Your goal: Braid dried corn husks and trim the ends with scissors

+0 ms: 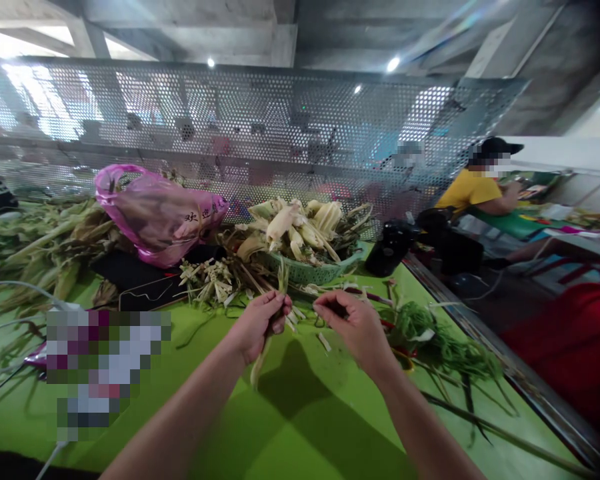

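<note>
My left hand (264, 321) is closed around a pale twisted corn-husk bundle (283, 277). The green-tinged top of the bundle stands up above the fist, and its pale tail hangs below. To the right, apart from it, my right hand (356, 328) is pinched with thumb against fingers. Whether something thin sits in that pinch is too small to tell. Just beyond both hands, short cut husk pieces (214, 281) lie scattered on the green table (215, 413). A green basket (313, 270) heaped with pale corn husks (305, 230) stands behind them.
A pink plastic bag (163, 213) and a pile of dry husks (55, 233) are at the left. Toward the right are a black container (391, 247) and green fibres (423, 327). A perforated metal screen (280, 120) closes the back. A person in a yellow shirt (473, 190) sits beyond.
</note>
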Motion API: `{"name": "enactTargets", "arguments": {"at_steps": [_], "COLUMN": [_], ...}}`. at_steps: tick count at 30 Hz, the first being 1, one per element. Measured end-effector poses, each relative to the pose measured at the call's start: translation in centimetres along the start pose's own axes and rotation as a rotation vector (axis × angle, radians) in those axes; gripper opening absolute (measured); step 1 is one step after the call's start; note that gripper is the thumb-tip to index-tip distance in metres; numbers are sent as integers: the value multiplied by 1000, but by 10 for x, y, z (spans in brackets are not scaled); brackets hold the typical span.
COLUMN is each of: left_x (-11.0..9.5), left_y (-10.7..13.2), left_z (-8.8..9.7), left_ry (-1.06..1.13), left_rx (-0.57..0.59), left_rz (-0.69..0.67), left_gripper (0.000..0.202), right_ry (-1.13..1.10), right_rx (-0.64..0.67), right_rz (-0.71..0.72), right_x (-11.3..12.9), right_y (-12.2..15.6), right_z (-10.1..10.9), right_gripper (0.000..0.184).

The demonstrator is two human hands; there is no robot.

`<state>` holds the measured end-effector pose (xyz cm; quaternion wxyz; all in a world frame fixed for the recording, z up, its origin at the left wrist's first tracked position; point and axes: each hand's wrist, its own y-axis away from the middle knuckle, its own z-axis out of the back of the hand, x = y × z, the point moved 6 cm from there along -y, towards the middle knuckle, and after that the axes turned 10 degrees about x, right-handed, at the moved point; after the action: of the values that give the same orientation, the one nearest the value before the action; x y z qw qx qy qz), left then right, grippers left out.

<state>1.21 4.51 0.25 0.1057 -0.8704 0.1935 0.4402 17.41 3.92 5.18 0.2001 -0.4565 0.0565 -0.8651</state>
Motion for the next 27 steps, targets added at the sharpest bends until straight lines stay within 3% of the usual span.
{"name": "enactTargets", "arguments": {"at_steps": [6, 12, 15, 17, 18, 20, 23, 25, 27], "left_x": [-27, -34, -25, -18, -15, -9, -7, -7, -8], "left_y": [2, 4, 3, 2, 2, 1, 1, 1, 1], "left_z": [16, 18, 13, 11, 9, 6, 3, 2, 3], "left_ry": [29, 8, -69, -128, -154, -192, -212, -205, -196], "left_rx": [-57, -72, -57, -63, -64, -58, -47, -42, -31], "left_rz": [-130, -170, -132, -82, -59, -23, -5, -8, -20], "left_gripper": [21, 20, 24, 26, 27, 28, 27, 26, 26], "right_ry": [403, 810, 811, 647, 501, 138, -337, -531, -601], "right_rx": [63, -22, -188, -284, -272, -100, 256, 369, 382], "right_rz": [-40, -390, -273, -136, -70, -37, -172, -213, -240], "right_x": [-17, -58, -39, -15, -5, 6, 6, 3, -5], "right_y": [-4, 3, 7, 10, 10, 8, 8, 9, 8], "right_z": [28, 80, 88, 77, 66, 32, -26, -49, -55], "right_gripper": [10, 13, 17, 28, 30, 32, 41, 40, 34]}}
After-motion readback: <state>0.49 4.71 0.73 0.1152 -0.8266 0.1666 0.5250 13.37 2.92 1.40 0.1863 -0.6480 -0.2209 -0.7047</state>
